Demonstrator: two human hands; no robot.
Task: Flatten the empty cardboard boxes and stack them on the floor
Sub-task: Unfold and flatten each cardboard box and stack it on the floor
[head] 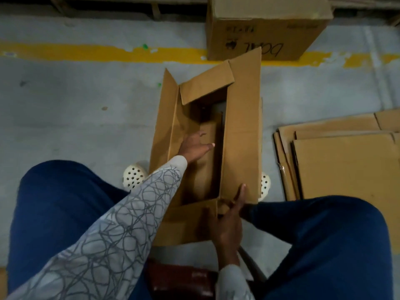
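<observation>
An open brown cardboard box (242, 131) stands on the floor between my knees, its top flaps spread out. My left hand (193, 148) reaches down inside it, fingers straight, pressing on an inner bottom flap. My right hand (229, 221) grips the box's near right corner, thumb on the near flap and fingers along the right flap's edge. A stack of flattened cardboard boxes (346, 167) lies on the floor to the right.
A closed cardboard box with handwriting (266, 29) stands beyond the open one, on a yellow floor line (108, 53). My white perforated shoes (134, 177) flank the open box. Bare grey concrete floor lies to the left. A dark red object (184, 282) sits by my lap.
</observation>
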